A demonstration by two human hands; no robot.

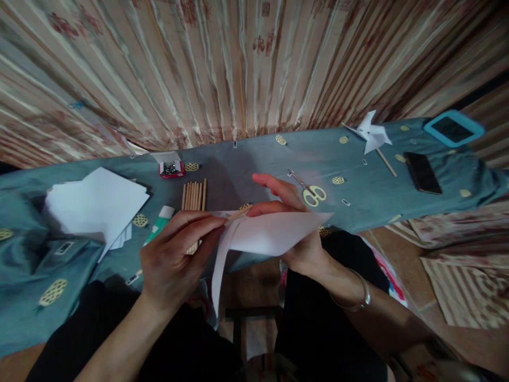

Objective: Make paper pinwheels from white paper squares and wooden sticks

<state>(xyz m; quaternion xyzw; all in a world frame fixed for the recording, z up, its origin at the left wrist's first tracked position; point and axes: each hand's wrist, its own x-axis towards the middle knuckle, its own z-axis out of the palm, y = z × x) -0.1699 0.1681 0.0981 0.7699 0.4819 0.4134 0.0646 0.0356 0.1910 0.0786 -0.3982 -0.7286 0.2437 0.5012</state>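
A white sheet of paper (274, 232), cut and bent into flaps, is held up in front of my body between both hands. My left hand (181, 254) pinches its left side, where one narrow flap hangs down. My right hand (288, 204) is behind and under the sheet, gripping it with one finger stretched out; the paper hides part of the palm. Between the hands, along the paper's top edge, shows a short part of a pale wooden stick (238, 214). Beyond my left hand lies a row of wooden sticks (194, 195).
On the cloth-covered table (254, 164) are yellow-handled scissors (312, 193), a finished paper pinwheel (374, 135), a dark phone (422, 172) and a blue-framed device (454, 128). At left are stacked papers (95, 204), a glue tube (159, 223) and a small red box (172, 168) of metal pieces.
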